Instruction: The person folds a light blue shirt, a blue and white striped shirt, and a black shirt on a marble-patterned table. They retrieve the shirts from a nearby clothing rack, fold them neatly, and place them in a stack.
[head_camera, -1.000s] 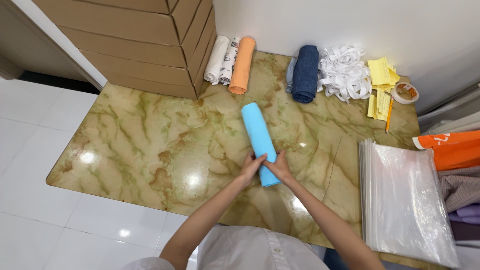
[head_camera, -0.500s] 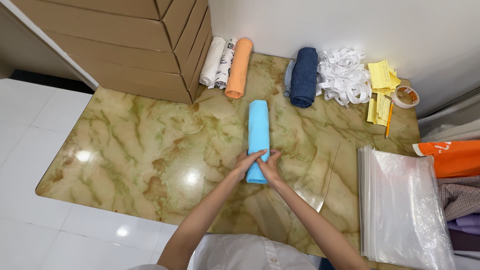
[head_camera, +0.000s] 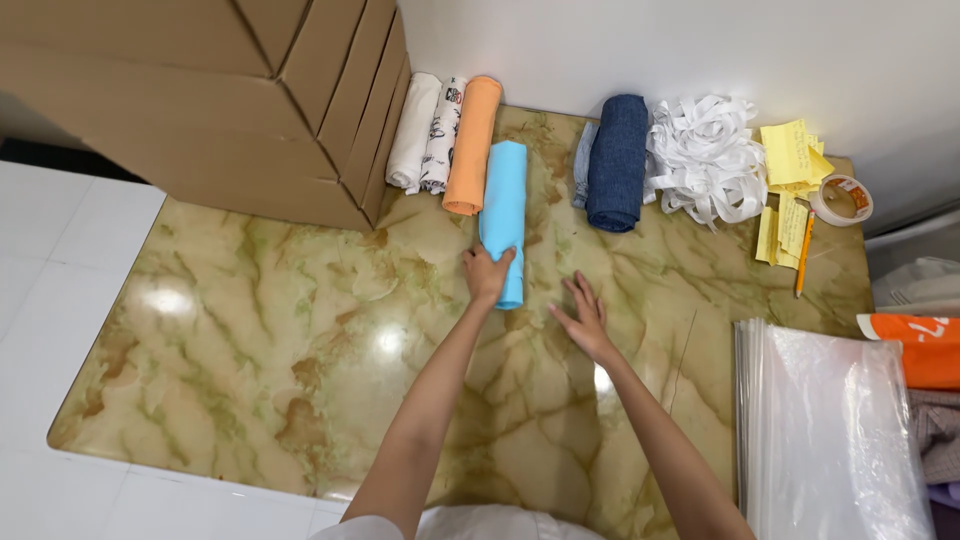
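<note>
My left hand (head_camera: 487, 274) grips the near end of a light blue rolled cloth (head_camera: 503, 200), which lies lengthwise on the marble table (head_camera: 250, 340) right beside an orange rolled cloth (head_camera: 471, 144). My right hand (head_camera: 583, 318) rests flat on the tabletop with fingers spread, a short way right of the blue roll and holding nothing. Left of the orange roll lie a patterned white roll (head_camera: 441, 135) and a plain white roll (head_camera: 413, 130).
Stacked cardboard boxes (head_camera: 200, 90) stand at the back left. A dark blue roll (head_camera: 615, 162), a heap of white strips (head_camera: 705, 155), yellow notes (head_camera: 788, 165), a pencil (head_camera: 803, 255) and a tape roll (head_camera: 840, 199) lie at the back right. Clear plastic bags (head_camera: 835, 430) lie at right.
The blue roll has moved away from me and to the left, up against the orange roll. My right hand has let go of it and now lies on the table.
</note>
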